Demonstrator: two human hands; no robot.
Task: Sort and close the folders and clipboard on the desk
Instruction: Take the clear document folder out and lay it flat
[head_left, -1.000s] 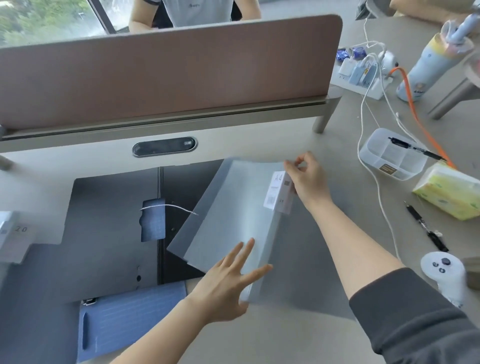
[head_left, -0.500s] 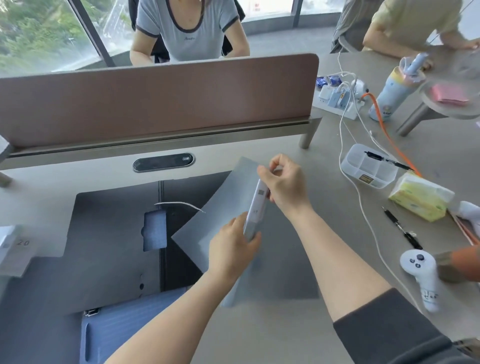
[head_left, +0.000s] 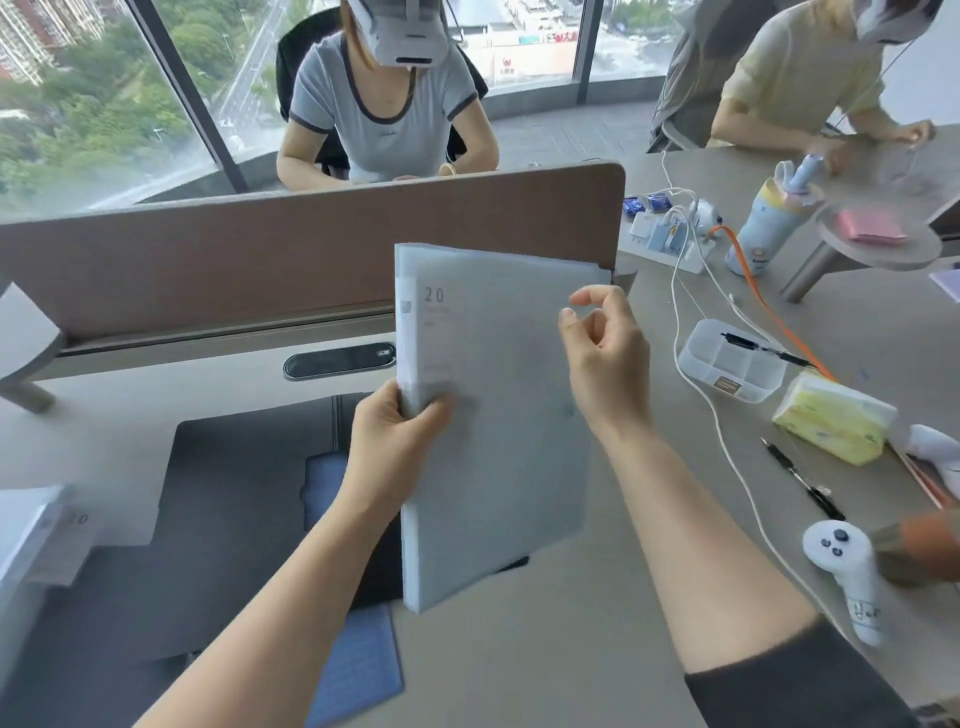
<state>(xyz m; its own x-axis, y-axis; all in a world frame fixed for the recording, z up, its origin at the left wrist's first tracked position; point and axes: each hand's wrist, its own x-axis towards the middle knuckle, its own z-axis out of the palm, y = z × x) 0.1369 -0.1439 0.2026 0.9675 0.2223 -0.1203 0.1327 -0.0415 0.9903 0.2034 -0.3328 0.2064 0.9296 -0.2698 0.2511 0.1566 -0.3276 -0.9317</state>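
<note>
Standing nearly upright above the middle of the desk (head_left: 597, 649), a closed, translucent pale grey-blue folder (head_left: 498, 431) shows its front cover, with "20" printed near the upper left beside the spine. The left hand (head_left: 395, 431) grips the spine edge, thumb on the cover. The right hand (head_left: 605, 358) hovers at the folder's right side, fingers loosely curled and holding nothing. Beneath, a large dark grey folder (head_left: 234, 519) lies open flat toward the desk's left edge, and a blue clipboard (head_left: 358, 670) lies at the near edge. A compartmented clear tray (head_left: 730, 366), tissue pack (head_left: 831, 421) and white controller (head_left: 852, 577) occupy the right side.
</note>
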